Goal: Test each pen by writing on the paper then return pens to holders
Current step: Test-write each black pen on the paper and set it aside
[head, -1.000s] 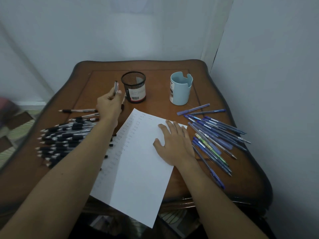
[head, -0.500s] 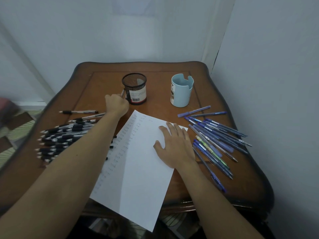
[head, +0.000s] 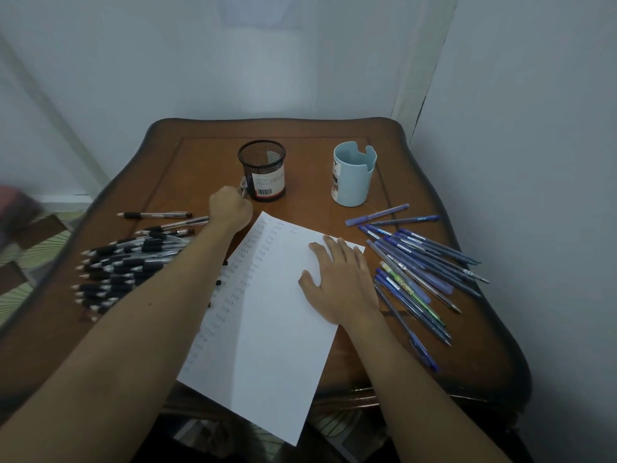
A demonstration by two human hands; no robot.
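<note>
A white paper (head: pixel 267 329) with rows of small written words lies across the table's front. My left hand (head: pixel 230 210) grips a clear black pen (head: pixel 243 188) at the paper's top left corner, right beside the black mesh holder (head: pixel 263 170). My right hand (head: pixel 337 279) rests flat on the paper's right side, fingers spread. A heap of black pens (head: pixel 127 265) lies to the left. Blue pens (head: pixel 420 262) are scattered to the right. A light blue holder (head: pixel 353 173) stands behind them.
The brown wooden table (head: pixel 207 168) has a raised curved rim and stands in a corner, a white wall close on the right. The paper's lower end hangs over the front edge. Three loose pens (head: pixel 157 215) lie apart behind the black heap.
My left hand has come down from beside the mesh holder's rim to the table at the paper's top corner, still with the pen. My right hand has stayed on the paper.
</note>
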